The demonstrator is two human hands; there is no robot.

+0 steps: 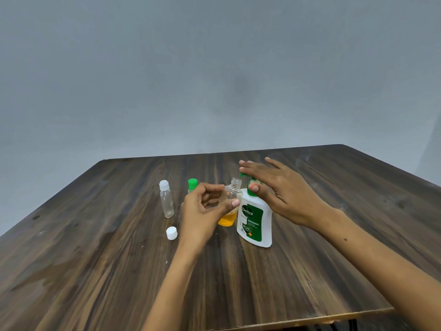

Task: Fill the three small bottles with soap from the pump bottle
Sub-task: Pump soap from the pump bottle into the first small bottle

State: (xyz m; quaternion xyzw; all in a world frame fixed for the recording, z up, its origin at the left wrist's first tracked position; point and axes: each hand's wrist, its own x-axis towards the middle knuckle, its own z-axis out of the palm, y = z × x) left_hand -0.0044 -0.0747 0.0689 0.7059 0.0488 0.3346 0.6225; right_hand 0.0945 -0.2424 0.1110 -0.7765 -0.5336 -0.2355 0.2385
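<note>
Nozzle to mouth: we see the open small bottle (231,204) standing just beside the pump bottle (255,218), at its 9 o'clock, with the green spout reaching over toward the open neck. Whether the spout tip sits squarely above the mouth we cannot tell; the right hand covers part of it.
Open bottle axis: upright, or very nearly so, mouth pointing up, a shallow layer of orange soap at the bottom.
Pump bottle axis: upright on the table (334,187), label toward us, spout pointing to 9 o'clock.
Left hand (202,209): fingers curled, thumb and fingertips pinching the open bottle's clear body from its 9 o'clock side.
Right hand (274,185): fingers spread and mostly straight, lying over the pump head, thumb at the green collar; it is the nearer hand for pressing.
Coming move, as we judge it: another press straight down.
Capped clear bottle (166,199): upright, at 9 o'clock, apart from the hands.
Green-capped bottle (192,184): behind the left hand, mostly hidden.
Loose white cap (171,233): at 7 o'clock of the left hand.
</note>
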